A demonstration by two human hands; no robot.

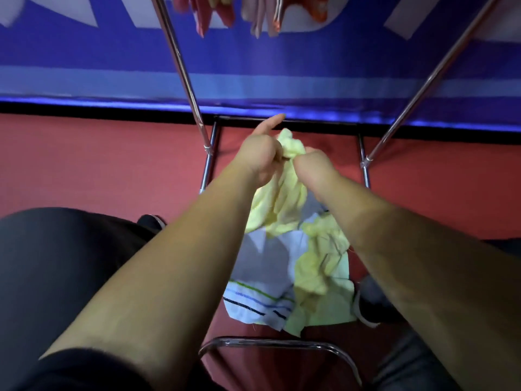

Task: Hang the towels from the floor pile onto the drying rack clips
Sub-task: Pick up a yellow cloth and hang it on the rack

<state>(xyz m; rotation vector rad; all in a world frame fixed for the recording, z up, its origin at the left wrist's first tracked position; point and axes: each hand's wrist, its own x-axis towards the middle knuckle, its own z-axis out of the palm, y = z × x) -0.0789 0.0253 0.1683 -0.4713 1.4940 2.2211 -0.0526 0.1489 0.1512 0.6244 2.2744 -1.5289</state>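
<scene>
Hanging from both hands, a pale yellow towel [280,198] is held above the floor pile [270,280]. Its bunched top edge is pinched in the grip of the left hand [260,156], whose index finger is stretched forward, and is clenched in the grip of the right hand [314,172] just beside it. The rest of the towel is draped below the two wrists. The pile is heaped on the red floor [112,165] between the metal poles of the drying rack [184,71]. Coloured cloths [259,15] are seen hung at the top.
</scene>
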